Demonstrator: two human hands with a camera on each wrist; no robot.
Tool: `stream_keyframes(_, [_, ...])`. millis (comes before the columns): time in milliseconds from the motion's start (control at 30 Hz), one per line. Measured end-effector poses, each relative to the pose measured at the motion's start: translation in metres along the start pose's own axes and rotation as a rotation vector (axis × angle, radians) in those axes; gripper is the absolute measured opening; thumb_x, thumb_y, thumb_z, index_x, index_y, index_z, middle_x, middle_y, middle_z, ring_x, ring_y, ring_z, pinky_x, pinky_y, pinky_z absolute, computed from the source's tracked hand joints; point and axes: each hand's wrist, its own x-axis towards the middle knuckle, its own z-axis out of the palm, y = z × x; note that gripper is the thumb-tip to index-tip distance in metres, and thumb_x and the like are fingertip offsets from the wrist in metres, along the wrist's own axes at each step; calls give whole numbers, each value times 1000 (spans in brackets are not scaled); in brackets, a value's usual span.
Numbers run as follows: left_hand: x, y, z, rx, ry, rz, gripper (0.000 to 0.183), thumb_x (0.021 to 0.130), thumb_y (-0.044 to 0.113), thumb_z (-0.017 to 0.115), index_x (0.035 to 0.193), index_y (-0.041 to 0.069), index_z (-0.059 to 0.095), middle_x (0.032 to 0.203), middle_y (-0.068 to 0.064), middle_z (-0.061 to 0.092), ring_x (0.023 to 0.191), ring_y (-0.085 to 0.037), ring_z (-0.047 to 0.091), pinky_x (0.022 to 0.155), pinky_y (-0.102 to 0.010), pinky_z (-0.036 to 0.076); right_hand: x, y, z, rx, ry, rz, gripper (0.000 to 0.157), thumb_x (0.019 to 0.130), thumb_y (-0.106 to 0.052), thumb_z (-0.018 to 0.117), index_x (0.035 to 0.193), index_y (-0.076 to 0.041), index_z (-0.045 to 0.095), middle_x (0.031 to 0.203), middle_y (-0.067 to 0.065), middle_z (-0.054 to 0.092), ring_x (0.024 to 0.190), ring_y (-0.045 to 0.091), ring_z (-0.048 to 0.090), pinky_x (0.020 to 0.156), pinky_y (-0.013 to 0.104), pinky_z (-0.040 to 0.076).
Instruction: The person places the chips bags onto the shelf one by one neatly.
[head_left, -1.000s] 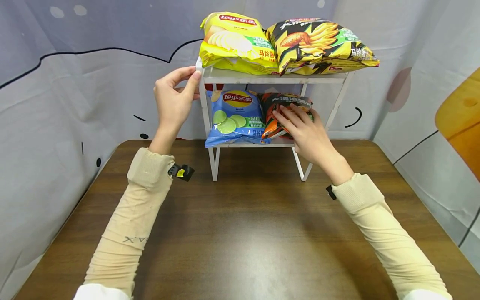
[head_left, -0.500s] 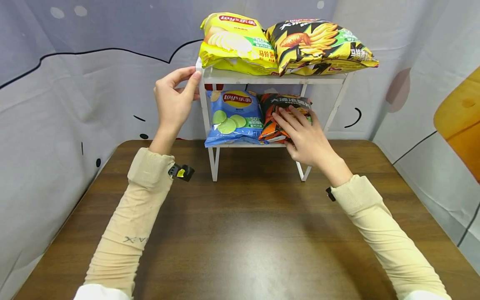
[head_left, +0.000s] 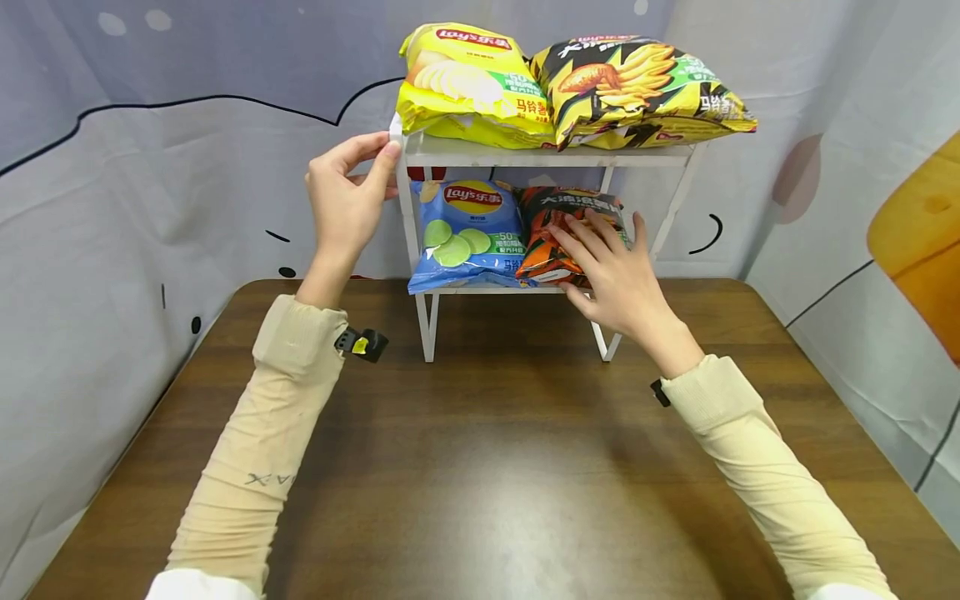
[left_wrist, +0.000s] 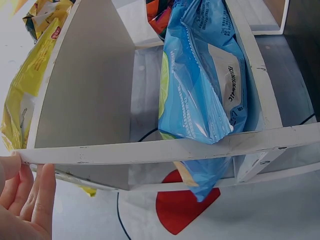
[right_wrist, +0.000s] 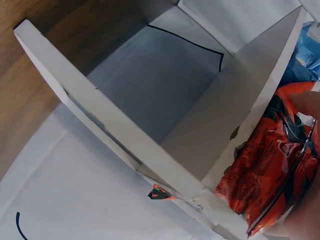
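Observation:
My left hand (head_left: 347,200) pinches the upper left corner of a white two-tier shelf (head_left: 555,158) between thumb and fingers. In the left wrist view its fingers (left_wrist: 44,195) lie against the white post. On the lower tier a red-and-black chip bag (head_left: 536,229) leans beside a blue Lay's chip bag (head_left: 480,221) with lime slices printed on it. Spread over the front of the red-and-black bag is my right hand (head_left: 622,283), its fingers fairly straight and the thumb near the bag's bottom edge. The right wrist view shows the red bag (right_wrist: 265,165) at the shelf's side frame.
A yellow Lay's chip bag (head_left: 476,83) and a black-and-yellow chip bag (head_left: 637,87) lie on the top tier, the latter overhanging its right end. The shelf's legs (head_left: 426,325) stand near the back of a brown wooden table (head_left: 480,450). A printed cloth (head_left: 187,192) hangs behind.
The red-and-black bag has shifted slightly left and sits straighter against the blue bag. My right hand's fingers have spread wider, its thumb now showing below. The left hand stays in place.

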Motion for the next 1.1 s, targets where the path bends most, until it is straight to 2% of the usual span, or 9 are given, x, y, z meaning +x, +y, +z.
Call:
stream_keyframes(367, [3, -3, -2, -3, 13, -20, 30, 87, 19, 71, 111, 1, 71, 111, -17, 70, 56, 2, 63, 58, -12, 57, -9, -4, -6, 5, 120, -10, 65, 84, -32, 67, 143, -17, 45, 143, 9, 50, 133, 32, 41, 110, 73, 20])
stream_keyframes(533, [3, -3, -2, -10, 21, -31, 30, 87, 20, 72, 111, 2, 71, 110, -16, 70, 56, 2, 63, 58, -12, 57, -15, -9, -10, 13, 139, 2, 66, 82, -30, 70, 142, -16, 47, 141, 9, 52, 134, 31, 41, 111, 71, 21])
stream_keyframes(867, [-1, -4, 0, 1, 26, -35, 28, 89, 15, 69, 114, 3, 70, 113, -16, 69, 58, 2, 63, 60, -12, 57, -31, -24, -17, 47, 167, -10, 55, 88, -30, 60, 138, -11, 52, 138, 12, 55, 132, 34, 45, 117, 65, 20])
stream_keyframes(967, [-7, 0, 0, 47, 31, -15, 26, 91, 13, 66, 116, 6, 70, 112, -13, 70, 63, -2, 67, 61, -11, 56, -35, -28, -18, 56, 167, -19, 55, 88, -29, 60, 139, -10, 51, 139, 12, 55, 132, 34, 45, 118, 63, 19])
stream_keyframes(1100, [-18, 5, 1, 197, 41, 51, 29, 93, 15, 63, 121, 13, 68, 113, -3, 71, 77, -13, 73, 64, -11, 56, -42, -33, -20, 65, 178, -33, 56, 87, -27, 61, 138, -9, 51, 138, 13, 55, 131, 34, 46, 118, 62, 20])
